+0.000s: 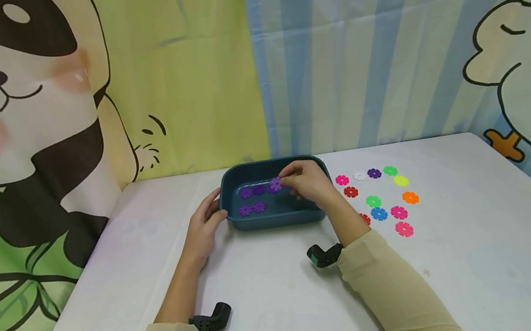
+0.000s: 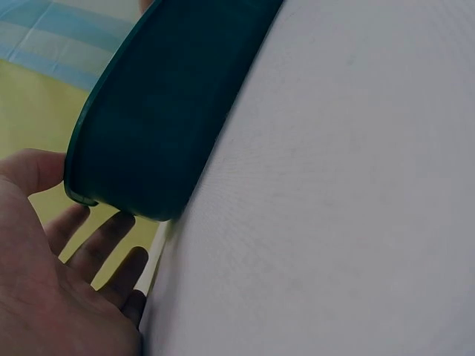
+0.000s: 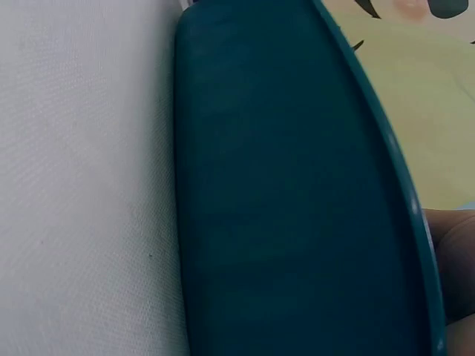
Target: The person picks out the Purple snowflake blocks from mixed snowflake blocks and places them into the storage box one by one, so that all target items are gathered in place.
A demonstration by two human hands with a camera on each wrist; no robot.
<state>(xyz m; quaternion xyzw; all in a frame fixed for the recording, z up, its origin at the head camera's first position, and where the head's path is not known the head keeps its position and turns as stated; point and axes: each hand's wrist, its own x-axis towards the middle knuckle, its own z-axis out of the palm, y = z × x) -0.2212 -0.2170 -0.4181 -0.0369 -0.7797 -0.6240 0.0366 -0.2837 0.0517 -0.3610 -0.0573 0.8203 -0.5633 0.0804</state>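
Observation:
A dark teal plastic tray (image 1: 276, 220) with raised walls stands on the table. Several purple flower-shaped discs (image 1: 259, 207) lie on its floor, toward the left. My right hand (image 1: 308, 181) reaches in over the right side and pinches a purple flower disc (image 1: 275, 184) between thumb and fingers, above the others. At the left end, my left hand (image 1: 202, 226) holds the tray. In the left wrist view its thumb (image 2: 37, 169) is at the rim and the fingers lie against the outside of the end. The right wrist view shows mostly the tray's outer wall (image 3: 289, 185); the held disc is hidden there.
On the white table (image 1: 491, 249), right of the tray, several loose flower discs lie scattered, among them an orange disc (image 1: 410, 197), a blue disc (image 1: 378, 214) and a dark purple disc (image 1: 374, 173). A printed curtain (image 1: 357, 67) hangs behind the table.

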